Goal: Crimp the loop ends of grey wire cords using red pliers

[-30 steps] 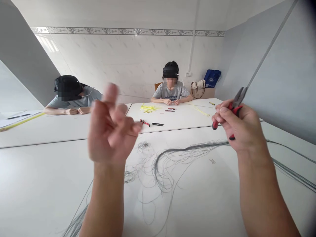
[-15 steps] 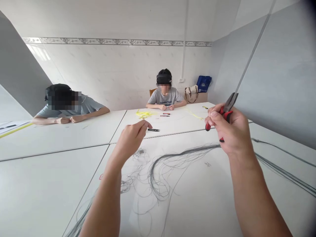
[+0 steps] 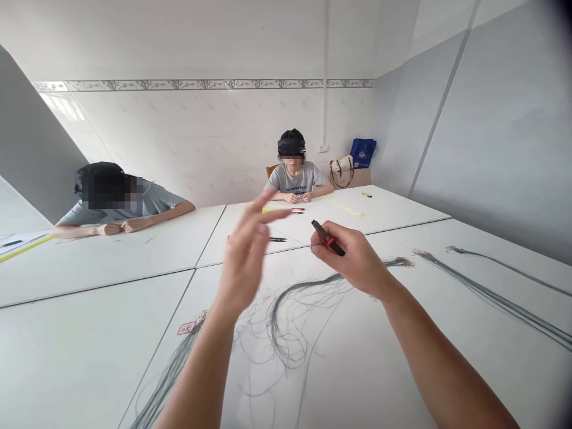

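My left hand [image 3: 245, 256] is raised over the table, blurred by motion, fingers spread, with nothing visible in them. My right hand [image 3: 351, 253] is closed around red and black pliers [image 3: 328, 238], seen nearly edge-on and partly hidden by the fingers. Below and between both hands, a loose bundle of thin dark strands [image 3: 286, 298] curves across the white tabletop, its stray ends looping out. Beside my left forearm lies another strand bundle [image 3: 172, 363] with a red-edged tag [image 3: 186, 328] at its end.
Two more strand bundles [image 3: 491, 292] [image 3: 500, 262] lie on the right. Black thread snips [image 3: 277, 239] rest past my left hand. Yellow strips [image 3: 348, 207] and a small yellow tool [image 3: 366, 195] lie farther off. Two people [image 3: 295, 176] [image 3: 120, 196] sit across the table.
My right hand has moved left and down, turning the pliers from upright to nearly edge-on. My left hand has gone from pinched fingers to spread ones. The view has shifted slightly.
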Motion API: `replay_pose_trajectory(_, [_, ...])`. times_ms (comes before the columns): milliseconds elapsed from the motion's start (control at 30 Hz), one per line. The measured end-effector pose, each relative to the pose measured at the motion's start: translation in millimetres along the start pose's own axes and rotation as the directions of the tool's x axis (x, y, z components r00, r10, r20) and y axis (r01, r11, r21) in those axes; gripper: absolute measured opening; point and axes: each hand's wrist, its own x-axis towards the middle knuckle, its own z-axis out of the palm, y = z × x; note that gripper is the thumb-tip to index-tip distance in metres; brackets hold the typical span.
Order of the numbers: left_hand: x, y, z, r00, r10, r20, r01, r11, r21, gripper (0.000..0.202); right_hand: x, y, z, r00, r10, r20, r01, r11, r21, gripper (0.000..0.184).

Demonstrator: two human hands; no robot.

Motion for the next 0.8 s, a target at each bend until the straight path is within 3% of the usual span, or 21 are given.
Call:
replay_pose_trajectory(67, [-2.6, -0.6, 6.3, 0.972, 0.018, 0.232, -0.080, 0.962, 0.259, 0.031, -1.4, -1.5, 1.7, 0.999, -0.028, -0.023, 0.028, 1.000, 0.007, 0.015])
replay_pose_trajectory(133, [-4.7, -0.2, 8.8, 0.906, -0.066, 0.418, -0.096, 0.930, 0.355, 0.033, -1.7, -0.4, 0.6, 0.997, -0.043, -0.060, 0.044, 0.999, 0.006, 0.014])
replay_pose_trajectory(233, [-5.9, 1.6, 6.2, 0.787, -0.232, 0.572, 0.071, 0.954, 0.290, 0.036, -0.1, 4.1, -2.8, 0.992, -0.043, -0.121, 0.041, 0.999, -0.018, 0.013])
replay_pose_trajectory(333, [-6.0, 2.8, 0.8, 0.735, -0.304, 0.606, 0.292, 0.949, 0.122, 0.038, 1.8, 7.9, -4.4, 0.985, -0.031, -0.170, 0.023, 0.999, -0.050, 0.013])
replay_pose_trajectory(400, [-6.1, 2.8, -0.9, 0.753, -0.323, 0.573, 0.367, 0.929, 0.042, 0.040, 2.2, 8.2, -3.6, 0.985, -0.020, -0.172, 0.011, 0.999, -0.053, 0.014])
replay_pose_trajectory(467, [-6.6, 2.2, -0.2, 0.806, -0.331, 0.490, 0.351, 0.935, 0.054, 0.040, 1.8, 6.5, -1.7, 0.988, -0.014, -0.154, 0.008, 0.999, -0.040, 0.014])
replay_pose_trajectory(633, [-9.3, -1.6, 8.9, 0.958, -0.186, 0.220, 0.117, 0.950, 0.290, 0.018, 0.8, 1.4, 3.4, 0.994, -0.017, -0.111, 0.020, 0.999, 0.029, 0.013])
replay_pose_trajectory(800, [-11.7, -3.7, 15.5, 0.991, 0.007, 0.133, -0.047, 0.952, 0.304, 0.011, 0.7, 1.4, 4.9, 0.998, 0.042, -0.041, -0.036, 0.990, 0.135, 0.016])
